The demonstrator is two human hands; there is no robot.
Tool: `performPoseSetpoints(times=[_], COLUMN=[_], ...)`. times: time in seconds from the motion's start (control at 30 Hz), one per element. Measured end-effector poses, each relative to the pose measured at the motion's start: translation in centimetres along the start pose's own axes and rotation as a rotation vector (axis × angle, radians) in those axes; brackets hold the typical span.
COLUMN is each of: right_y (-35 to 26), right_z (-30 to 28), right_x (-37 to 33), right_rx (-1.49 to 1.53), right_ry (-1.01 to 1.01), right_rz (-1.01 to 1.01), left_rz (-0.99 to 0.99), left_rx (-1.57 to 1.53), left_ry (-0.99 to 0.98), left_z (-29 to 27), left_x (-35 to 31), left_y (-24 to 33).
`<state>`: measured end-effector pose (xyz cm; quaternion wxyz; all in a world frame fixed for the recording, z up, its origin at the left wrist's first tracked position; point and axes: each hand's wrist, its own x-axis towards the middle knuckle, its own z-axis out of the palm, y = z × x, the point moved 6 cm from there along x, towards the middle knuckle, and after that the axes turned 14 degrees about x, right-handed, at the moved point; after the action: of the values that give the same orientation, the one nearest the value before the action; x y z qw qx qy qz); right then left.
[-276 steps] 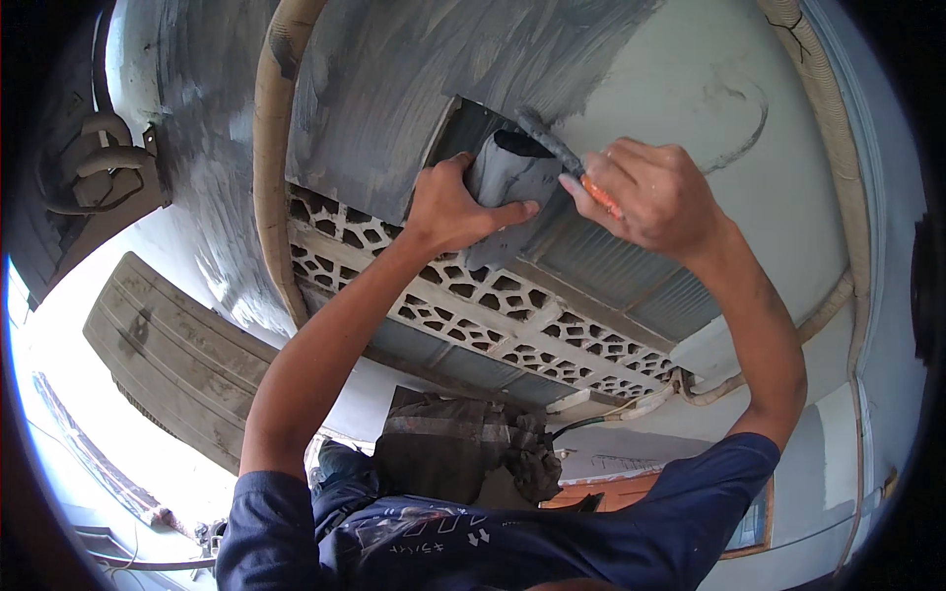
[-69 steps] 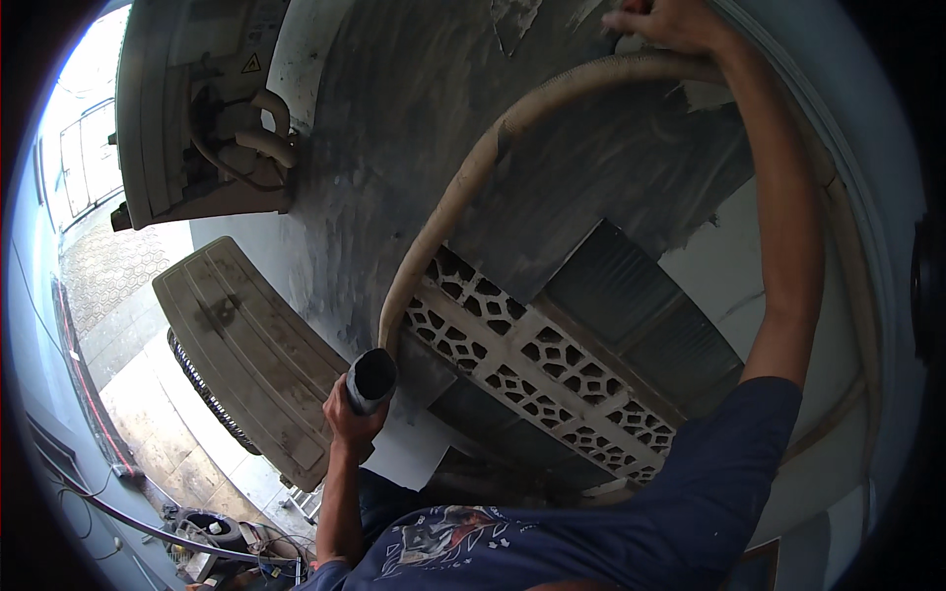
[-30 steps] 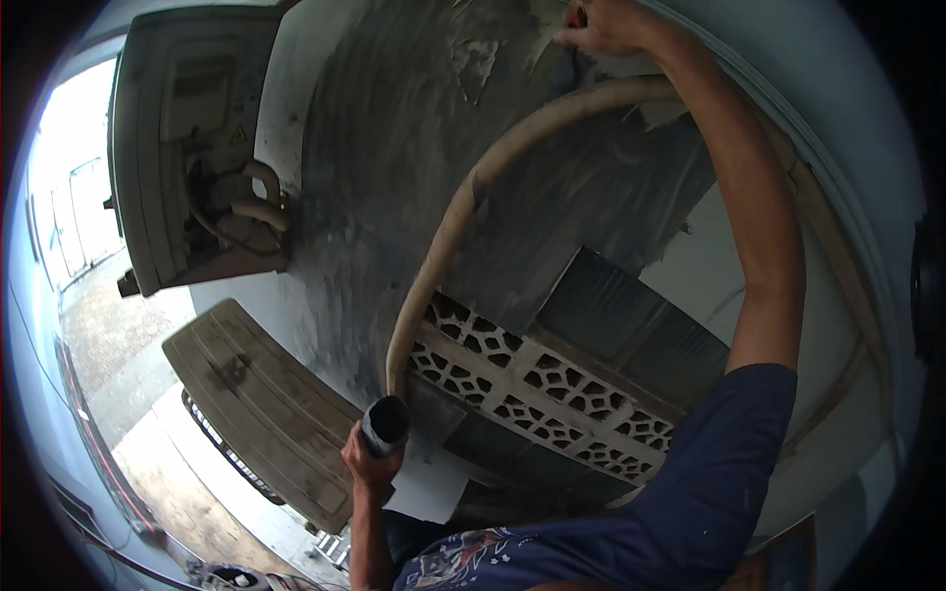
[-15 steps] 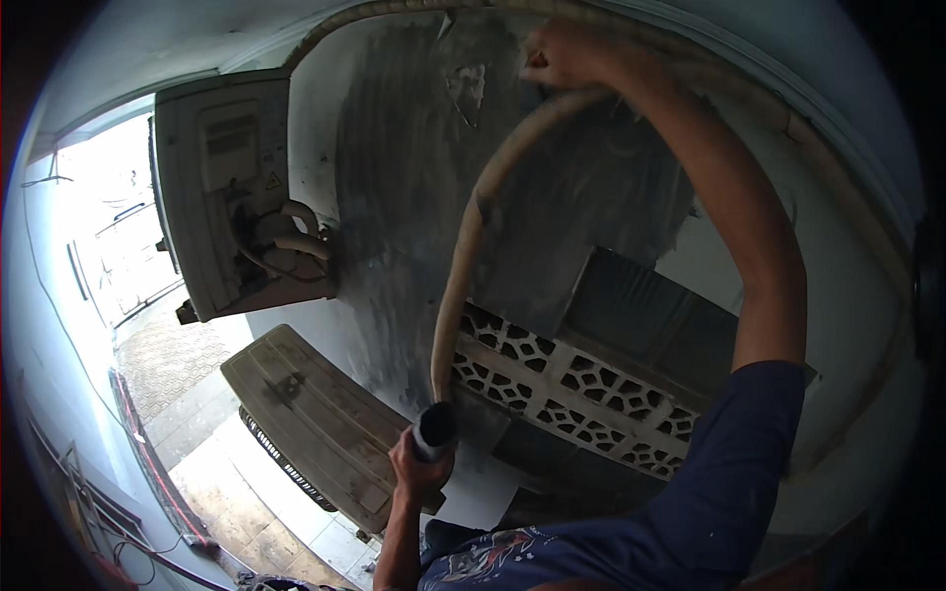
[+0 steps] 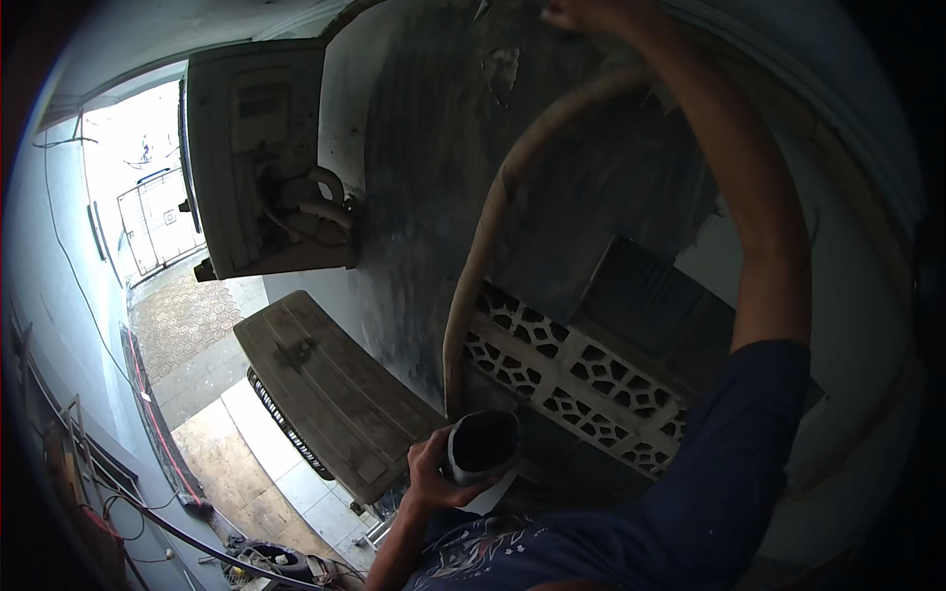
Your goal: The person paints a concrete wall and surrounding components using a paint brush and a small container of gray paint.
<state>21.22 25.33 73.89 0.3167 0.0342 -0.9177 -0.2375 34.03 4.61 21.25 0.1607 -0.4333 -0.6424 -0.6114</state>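
Note:
My left hand (image 5: 434, 475) is wrapped round a grey, open-topped cylindrical container (image 5: 484, 445), held low in front of my body. The container's inside looks dark, and I cannot make out what it holds. Raised high, my right hand (image 5: 579, 14) is near the upper wall and partly cut off by the top edge. Its fingers look closed; whatever they grip is hidden. The wall (image 5: 424, 148) behind carries a broad dark, streaky patch, with a torn flake (image 5: 501, 74) of its surface close to my right hand.
A wrapped, curved pipe (image 5: 479, 246) runs down the wall. On the left, one outdoor air-conditioner unit (image 5: 222, 167) is mounted above another (image 5: 330, 384). Patterned vent blocks (image 5: 552, 379) and a dark window (image 5: 650, 295) lie right of the pipe. Cables and tools (image 5: 276, 561) lie at lower left.
My view has shifted, so the wall and units sit differently. The container appears nearer and more tipped toward me. My right hand now reaches the picture's top edge.

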Motion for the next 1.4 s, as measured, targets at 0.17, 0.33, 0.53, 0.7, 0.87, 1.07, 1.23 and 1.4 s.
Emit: performPoseSetpoints(times=[0.17,0.33,0.53,0.7,0.87,1.07,1.23,1.4], right_y=[-1.9,-3.8,1.3,-4.8,-7.3,0.0,-4.5,-5.8], right_z=[1.8,4.9,0.9,7.3,6.8,-0.6,3.6,5.4], right_x=[0.5,-1.6,2.0,-1.9,-2.3,1.0,-2.2,-5.0], right_rx=[-0.357,-0.211,-0.393,-0.146,-0.005,-0.175,-0.280,-0.090], right_ry=[-0.018,0.080,-0.001,-0.102,-0.150,0.018,0.064,-0.116], right_rz=[-0.309,-0.638,-0.158,-0.454,-0.547,0.088,-0.371,-0.469], left_rz=[-0.012,-0.043,-0.046,-0.072,-0.073,-0.082,-0.045,-0.034], left_rx=[0.096,0.124,0.132,0.147,0.168,0.191,0.188,0.175], left_ry=[0.060,0.089,0.142,0.154,0.183,0.191,0.188,0.171], left_z=[-1.3,-2.4,-3.3,-3.8,-4.4,-4.6,-4.5,-3.7], left_x=[-1.2,-1.8,-2.0,-2.3,-2.1,-1.7,-0.8,0.5], left_y=[0.7,0.7,0.9,0.5,-0.1,-0.9,-1.4,-2.3])
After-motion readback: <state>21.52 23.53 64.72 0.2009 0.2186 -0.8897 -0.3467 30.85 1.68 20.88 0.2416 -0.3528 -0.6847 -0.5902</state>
